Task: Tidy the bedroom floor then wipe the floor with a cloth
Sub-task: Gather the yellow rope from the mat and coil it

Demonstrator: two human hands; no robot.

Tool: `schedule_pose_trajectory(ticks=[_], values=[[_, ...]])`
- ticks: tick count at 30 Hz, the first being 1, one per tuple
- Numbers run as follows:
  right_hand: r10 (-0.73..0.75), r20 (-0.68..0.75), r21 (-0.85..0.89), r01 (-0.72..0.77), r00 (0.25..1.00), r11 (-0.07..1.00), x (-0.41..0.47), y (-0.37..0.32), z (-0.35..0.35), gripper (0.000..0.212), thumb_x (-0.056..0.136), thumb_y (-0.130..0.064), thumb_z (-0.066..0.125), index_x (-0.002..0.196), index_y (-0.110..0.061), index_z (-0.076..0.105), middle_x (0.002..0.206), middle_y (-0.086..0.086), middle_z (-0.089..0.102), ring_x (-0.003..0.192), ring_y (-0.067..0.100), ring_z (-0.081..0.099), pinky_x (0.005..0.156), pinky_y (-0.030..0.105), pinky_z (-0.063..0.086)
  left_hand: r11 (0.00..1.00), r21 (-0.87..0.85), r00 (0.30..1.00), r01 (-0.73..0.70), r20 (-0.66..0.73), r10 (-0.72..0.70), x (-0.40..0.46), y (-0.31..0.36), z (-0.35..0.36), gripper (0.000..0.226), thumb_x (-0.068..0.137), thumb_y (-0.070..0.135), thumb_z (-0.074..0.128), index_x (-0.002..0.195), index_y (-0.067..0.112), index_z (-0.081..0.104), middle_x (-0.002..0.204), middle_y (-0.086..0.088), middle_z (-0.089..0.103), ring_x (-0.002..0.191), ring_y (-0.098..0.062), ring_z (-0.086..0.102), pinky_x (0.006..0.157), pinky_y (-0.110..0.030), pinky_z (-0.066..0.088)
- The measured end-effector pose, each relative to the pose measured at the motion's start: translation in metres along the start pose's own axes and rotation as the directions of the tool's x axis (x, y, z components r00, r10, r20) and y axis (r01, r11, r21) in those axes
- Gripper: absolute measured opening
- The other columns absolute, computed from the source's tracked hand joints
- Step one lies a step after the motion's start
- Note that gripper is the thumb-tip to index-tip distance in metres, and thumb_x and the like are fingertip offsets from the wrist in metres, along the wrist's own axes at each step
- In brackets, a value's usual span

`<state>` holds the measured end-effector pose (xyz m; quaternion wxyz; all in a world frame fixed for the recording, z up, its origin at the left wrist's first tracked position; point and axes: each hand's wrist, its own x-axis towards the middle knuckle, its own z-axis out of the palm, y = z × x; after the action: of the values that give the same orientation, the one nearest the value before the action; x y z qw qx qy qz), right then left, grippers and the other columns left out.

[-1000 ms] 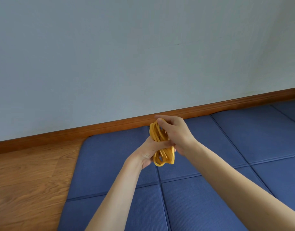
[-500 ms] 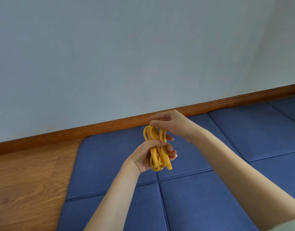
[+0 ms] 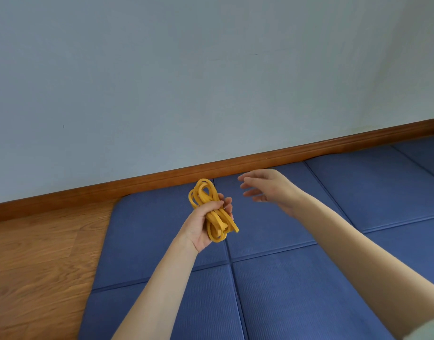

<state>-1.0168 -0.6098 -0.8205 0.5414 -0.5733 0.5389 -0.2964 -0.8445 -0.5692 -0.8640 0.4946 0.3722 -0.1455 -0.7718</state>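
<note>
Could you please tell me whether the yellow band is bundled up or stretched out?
Bundled up. The yellow resistance band sits coiled in several loops in the left hand, whose fingers curl round its middle; the right hand is off it.

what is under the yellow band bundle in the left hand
The left hand grips the yellow band in the air over the blue mat. The hand and bundle cover the patch of mat straight behind them.

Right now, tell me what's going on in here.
A person is tidying up and holds a bundled yellow band in the left hand, fingers curled round its middle so loops stick out above and below the grip. The right hand is open beside it, touching nothing. Both hover above a blue folding mat that lies on the wooden floor against the baseboard. No cloth is in view.
</note>
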Motion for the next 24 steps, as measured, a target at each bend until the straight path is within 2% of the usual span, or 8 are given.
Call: schedule_pose_trajectory(ticks=[4,7,11,13,14,17,21,24], values=[[0.098,0.062,0.031,-0.100,0.993,0.994,0.004,0.017,0.010,0.028,0.096,-0.032,0.051,0.113,-0.013,0.062,0.110,0.005,0.066,0.091,0.015,0.064,0.077,0.026,0.050,0.993,0.115,0.998,0.026,-0.054,-0.020,0.006,-0.006,-0.003,0.010,0.089,0.006,0.055,0.092,0.010,0.063,0.072,-0.007,0.068,0.061,-0.016,0.066,0.063,-0.028,0.055],[0.144,0.167,-0.025,-0.141,0.975,0.990,0.007,0.026,0.018,0.045,0.090,-0.051,0.051,0.112,-0.014,0.064,0.112,0.005,0.065,0.103,0.017,0.062,0.090,0.032,0.046,0.935,0.353,0.997,-0.027,-0.064,0.053,0.010,-0.009,0.000,0.007,0.089,0.010,0.058,0.090,0.011,0.064,0.067,-0.004,0.065,0.059,-0.014,0.063,0.059,-0.027,0.050],[0.156,0.337,-0.021,-0.158,0.929,0.987,0.007,0.038,0.034,0.058,0.076,-0.060,0.062,0.118,-0.020,0.060,0.112,-0.001,0.066,0.108,0.016,0.060,0.101,0.037,0.039,0.539,0.822,0.965,-0.184,0.047,0.258,0.012,-0.012,0.014,0.027,0.082,0.025,0.060,0.097,0.002,0.059,0.073,-0.005,0.059,0.065,-0.014,0.058,0.053,-0.019,0.047],[0.128,0.337,0.129,-0.180,0.933,0.975,0.005,0.043,0.042,0.055,0.077,-0.047,0.070,0.120,-0.015,0.058,0.115,0.003,0.067,0.108,0.017,0.062,0.095,0.033,0.047,0.363,0.917,0.955,-0.164,0.057,0.290,0.012,-0.020,0.026,0.058,0.082,0.031,0.057,0.133,0.009,0.041,0.089,0.005,0.054,0.075,-0.008,0.053,0.056,-0.014,0.044],[0.113,0.323,0.236,-0.196,0.940,0.952,0.005,0.045,0.045,0.054,0.076,-0.040,0.072,0.119,-0.011,0.058,0.114,0.007,0.067,0.107,0.019,0.063,0.090,0.031,0.050,0.327,0.938,0.955,-0.113,0.012,0.296,0.011,-0.023,0.031,0.073,0.087,0.033,0.056,0.147,0.016,0.018,0.096,0.011,0.050,0.078,-0.004,0.051,0.061,-0.014,0.043],[0.083,0.266,0.462,-0.202,0.961,0.864,0.003,0.054,0.050,0.053,0.071,-0.027,0.077,0.115,-0.002,0.061,0.108,0.012,0.069,0.105,0.024,0.065,0.087,0.035,0.051,0.296,0.949,0.945,-0.106,0.004,0.326,0.011,-0.029,0.031,0.097,0.089,0.026,0.059,0.147,0.022,-0.019,0.097,0.009,0.062,0.076,-0.001,0.058,0.075,-0.027,0.052],[0.153,0.131,0.636,-0.201,0.980,0.745,0.003,0.057,0.052,0.038,0.079,-0.017,0.070,0.110,0.003,0.062,0.094,0.014,0.066,0.091,0.027,0.066,0.081,0.038,0.053,0.287,0.957,0.983,-0.039,-0.015,0.183,0.009,-0.021,0.029,0.118,0.078,0.012,0.068,0.140,0.029,-0.032,0.104,-0.008,0.067,0.089,-0.019,0.068,0.079,-0.035,0.054],[0.163,0.080,0.669,-0.174,0.983,0.723,0.002,0.052,0.054,0.034,0.083,-0.013,0.066,0.112,0.004,0.061,0.091,0.015,0.065,0.086,0.027,0.065,0.077,0.039,0.055,0.298,0.954,0.996,-0.032,0.004,0.093,0.009,-0.014,0.028,0.124,0.079,0.015,0.071,0.138,0.030,-0.036,0.108,-0.001,0.063,0.089,-0.016,0.066,0.076,-0.029,0.054]])
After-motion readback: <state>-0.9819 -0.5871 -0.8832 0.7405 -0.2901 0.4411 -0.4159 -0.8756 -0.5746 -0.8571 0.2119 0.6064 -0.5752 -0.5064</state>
